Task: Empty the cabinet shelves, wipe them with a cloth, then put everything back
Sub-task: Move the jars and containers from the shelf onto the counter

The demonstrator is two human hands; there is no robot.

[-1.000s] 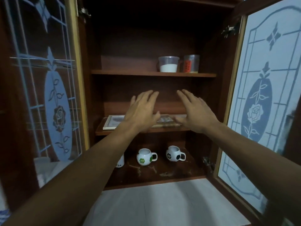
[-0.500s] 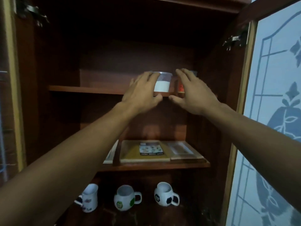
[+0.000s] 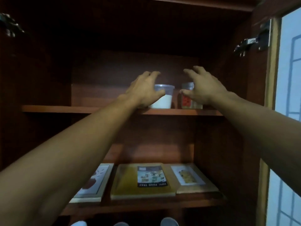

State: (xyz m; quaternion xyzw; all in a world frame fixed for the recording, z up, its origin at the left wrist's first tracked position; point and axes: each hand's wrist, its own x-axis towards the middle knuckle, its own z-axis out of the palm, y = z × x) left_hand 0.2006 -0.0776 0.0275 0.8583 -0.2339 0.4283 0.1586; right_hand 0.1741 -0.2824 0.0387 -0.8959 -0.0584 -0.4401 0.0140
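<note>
The left hand [image 3: 143, 91] is cupped round the left side of a plastic tub [image 3: 164, 99], thumb lying on its front wall and fingers arched above and behind the lid. Whether those fingers actually press the tub is hidden, so I cannot tell if it is held. The right hand [image 3: 205, 88] is wide open, fingers spread over a small jar [image 3: 187, 101], thumb just in front of it, holding nothing.

Both containers stand upright on the top shelf [image 3: 81, 109] of the cabinet, near each other but apart.

The tub is clear, with a see-through lid, and is over half full of something white. It probably weighs little, has thin walls that give under a squeeze, and feels smooth. It is best taken round the sides under the lid rim and kept level. The jar is clear with a grey top and a red label, and its contents are unclear. It should suit a one-handed wrap round the body.
</note>
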